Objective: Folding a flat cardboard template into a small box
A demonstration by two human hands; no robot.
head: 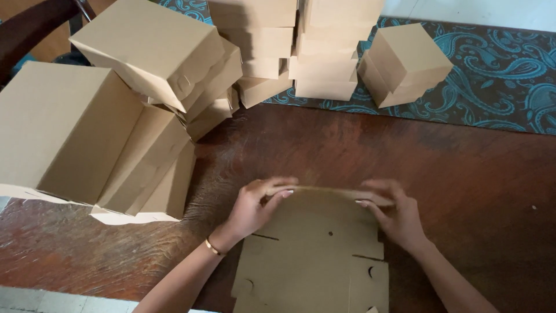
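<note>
1. Near edge of the dark reddish-brown wooden table: a flat, die-cut brown cardboard box blank lies between both hands, its long axis running away from the person, far flap bent up along a crease that runs left to right.
2. Left hand pinches the left end of the raised far flap, thumb on top, fingers curled behind. A thin gold bangle sits on that wrist.
3. Right hand pinches the right end of the same flap, fingertips pressed over the fold.
4. Left of the hands, well apart: a large open brown cardboard carton tipped on its side, mouth facing right, with folded brown boxes leaning on top of it.
5. Far side: stacks of small folded brown cardboard boxes, and one tilted box, resting on a teal paisley cloth.
6. Open tabletop lies between the blank and the stacks; nothing crowds the hands.
</note>
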